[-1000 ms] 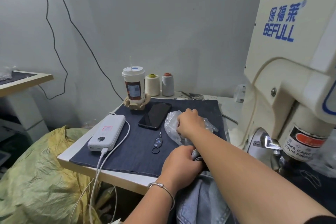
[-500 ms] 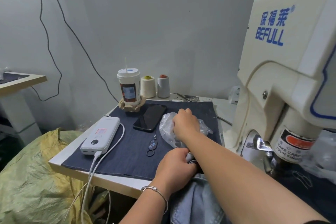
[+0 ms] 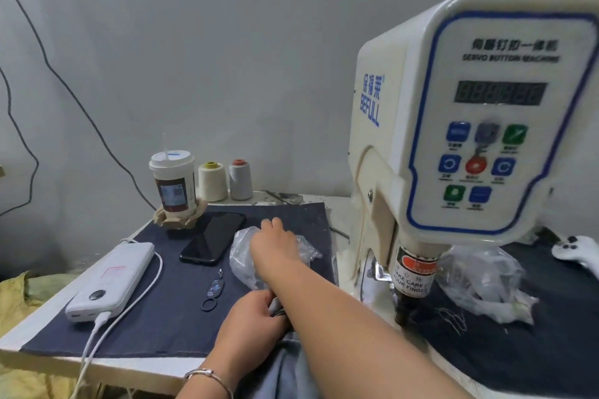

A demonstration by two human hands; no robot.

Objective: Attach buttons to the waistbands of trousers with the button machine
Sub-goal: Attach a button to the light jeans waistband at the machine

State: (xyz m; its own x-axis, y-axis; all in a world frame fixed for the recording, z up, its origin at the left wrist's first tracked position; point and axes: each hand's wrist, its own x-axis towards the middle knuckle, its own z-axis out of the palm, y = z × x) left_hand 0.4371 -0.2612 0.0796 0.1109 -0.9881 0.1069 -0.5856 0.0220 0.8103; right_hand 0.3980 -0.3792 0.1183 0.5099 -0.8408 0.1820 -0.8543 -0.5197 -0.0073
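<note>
Right hand [image 3: 274, 244] reaches across into clear plastic bag [image 3: 246, 256] on counter [image 3: 39, 312], grip hidden; left hand [image 3: 251, 322] clenched on pale denim trousers [image 3: 285, 366] at near edge, left of button machine [image 3: 470, 126]

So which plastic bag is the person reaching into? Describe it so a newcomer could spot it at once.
Start at the cream button machine and look to its left, on the dark cloth covering the side table. The clear plastic bag lies there under the right hand, beside the black phone. The other, bulkier bag sits right of the machine, untouched.
</note>
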